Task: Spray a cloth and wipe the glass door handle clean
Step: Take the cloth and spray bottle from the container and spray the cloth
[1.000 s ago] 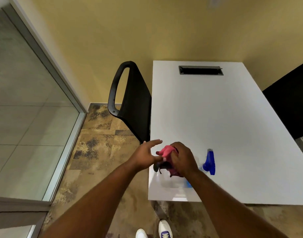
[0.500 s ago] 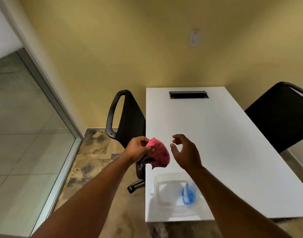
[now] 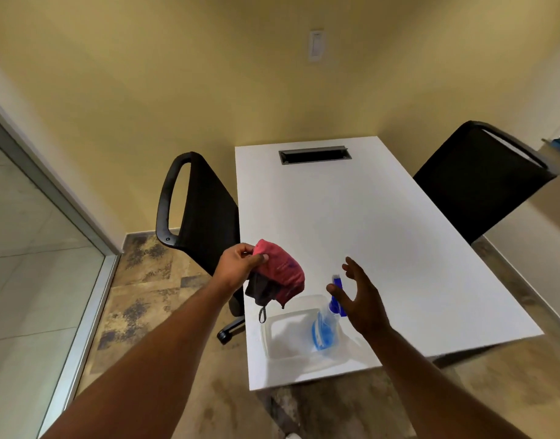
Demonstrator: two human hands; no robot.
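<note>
My left hand [image 3: 237, 264] grips a bunched pink cloth [image 3: 280, 272] with a dark part and a small loop hanging below it, held above the near left corner of the white table [image 3: 367, 232]. A spray bottle [image 3: 326, 324] with blue liquid and a blue nozzle stands in a clear plastic tub [image 3: 278, 340] near the table's front edge. My right hand [image 3: 361, 299] hovers just right of the nozzle, fingers spread and curved, holding nothing. A glass panel [image 3: 25, 264] with a metal frame runs along the left; no door handle is in view.
A black office chair [image 3: 196, 213] stands at the table's left side and another black chair [image 3: 475, 179] at its right. A cable slot [image 3: 315, 154] sits at the table's far end. Yellow walls close the corner behind. Patterned floor lies between the chair and the glass.
The cloth went from both hands at the table edge into my left hand alone and was lifted. My right hand let go, opened, and moved right and down toward the spray bottle.
</note>
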